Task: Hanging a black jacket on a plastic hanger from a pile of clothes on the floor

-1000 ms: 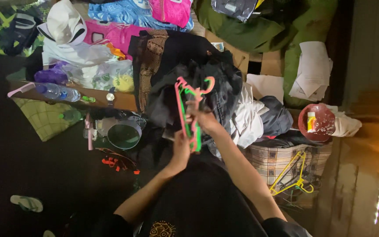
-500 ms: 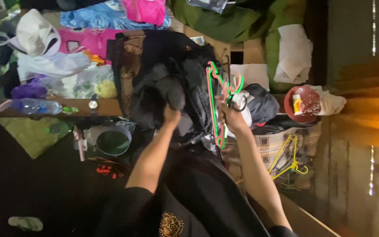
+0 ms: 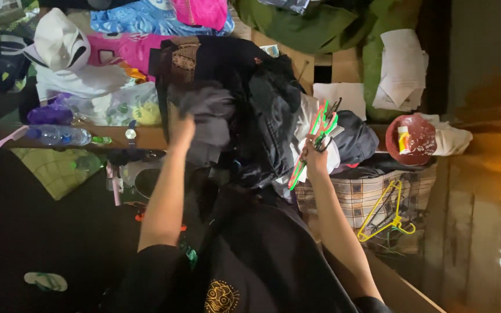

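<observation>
While the left hand (image 3: pixel 182 128) is closed on a fold of a grey garment (image 3: pixel 207 116), lifted off the heap of dark clothes (image 3: pixel 262 110), a bunch of plastic hangers (image 3: pixel 314 145) in pink, green and black is gripped in the right hand (image 3: pixel 315 157), whose fingers (image 3: pixel 310 142) are wrapped tight round the hangers near their hooks. The hangers are tilted, the hooks pointing up and away from the right fingers and the long bars running down toward the person's dark-clad lap. Between the two hands the dark heap is piled, with white cloth (image 3: pixel 308 116) showing just behind the right fingers. Beyond the left fingers, on the outer side, a wristwatch (image 3: pixel 130 134) and a clear water bottle (image 3: pixel 59 135) are laid on the edge of a brown worktop (image 3: pixel 149 138), with a white cap (image 3: pixel 59 40) farther up. On the far side of the right fingers a red bowl (image 3: pixel 418 139) is seen, and below it a checked bag (image 3: pixel 355 203) against which yellow hangers (image 3: pixel 387 217) are propped. A flip-flop (image 3: pixel 44 281) is left on the dark floor, well apart from both hands.
</observation>
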